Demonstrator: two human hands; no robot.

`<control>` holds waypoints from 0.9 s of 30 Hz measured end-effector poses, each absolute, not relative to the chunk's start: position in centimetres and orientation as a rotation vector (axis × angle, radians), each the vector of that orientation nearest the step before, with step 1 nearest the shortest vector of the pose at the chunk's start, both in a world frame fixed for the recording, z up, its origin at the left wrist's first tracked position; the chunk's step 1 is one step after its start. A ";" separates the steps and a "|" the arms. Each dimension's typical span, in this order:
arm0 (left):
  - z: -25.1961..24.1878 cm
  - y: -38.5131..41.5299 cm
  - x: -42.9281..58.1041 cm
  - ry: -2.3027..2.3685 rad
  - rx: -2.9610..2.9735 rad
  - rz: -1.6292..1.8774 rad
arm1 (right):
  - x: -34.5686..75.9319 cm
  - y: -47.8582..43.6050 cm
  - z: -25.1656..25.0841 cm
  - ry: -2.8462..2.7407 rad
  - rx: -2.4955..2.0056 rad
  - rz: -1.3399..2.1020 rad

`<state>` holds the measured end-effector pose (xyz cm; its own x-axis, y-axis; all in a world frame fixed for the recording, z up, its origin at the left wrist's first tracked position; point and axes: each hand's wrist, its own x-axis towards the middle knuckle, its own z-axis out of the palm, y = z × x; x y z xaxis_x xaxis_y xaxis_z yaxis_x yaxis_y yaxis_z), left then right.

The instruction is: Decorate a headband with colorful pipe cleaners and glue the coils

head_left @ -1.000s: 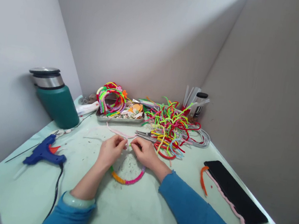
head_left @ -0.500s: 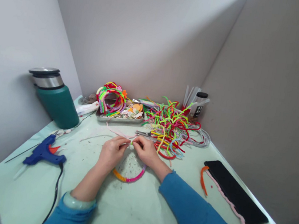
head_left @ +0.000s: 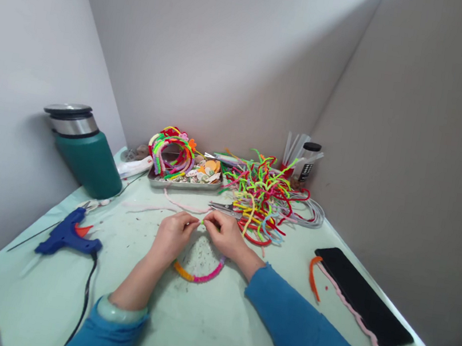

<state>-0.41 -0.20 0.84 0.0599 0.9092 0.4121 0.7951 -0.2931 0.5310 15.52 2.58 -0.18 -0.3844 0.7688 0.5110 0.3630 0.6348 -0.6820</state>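
A round hoop (head_left: 207, 277) wrapped in fuzzy pipe cleaner lies on the table between my wrists, its near side orange, magenta and purple. Its far side is mostly covered by my fingers. My left hand (head_left: 175, 235) pinches the hoop at the far side from the left. From the right, my right hand (head_left: 224, 231) pinches it close by, thumb and forefinger together. A bit of bright green shows between the two sets of fingertips. Pale pink pipe cleaner (head_left: 186, 208) strands lie just beyond my hands, one trailing left of my left hand.
Scissors (head_left: 222, 206) lie beyond my right hand, before a tangled pile of pipe cleaners (head_left: 262, 180). A metal tray (head_left: 185, 185) holds wrapped hoops and trinkets. A blue glue gun (head_left: 69, 234) and green bottle (head_left: 87, 160) stand left; a black phone-like slab (head_left: 364, 297) lies right.
The strand trailing left of my left hand has shifted slightly away from me and shows pink more clearly. Both hands keep nearly the same place on the hoop.
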 end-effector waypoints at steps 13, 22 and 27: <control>1.2 -0.4 -0.4 1.747 1.962 0.899 | 15.6 2.6 -0.1 -1.992 -0.881 0.626; 0.6 0.1 -0.6 1.583 1.735 1.003 | 15.7 2.5 0.1 -1.996 -0.859 0.656; 0.1 0.4 -0.6 1.513 1.588 1.075 | 15.7 2.6 0.0 -2.015 -0.833 0.661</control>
<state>-0.61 0.37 0.11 -0.0195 0.9941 0.1069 0.4278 -0.0884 0.8995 15.72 2.56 0.04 -0.4294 0.7540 0.4970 0.3132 0.6405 -0.7012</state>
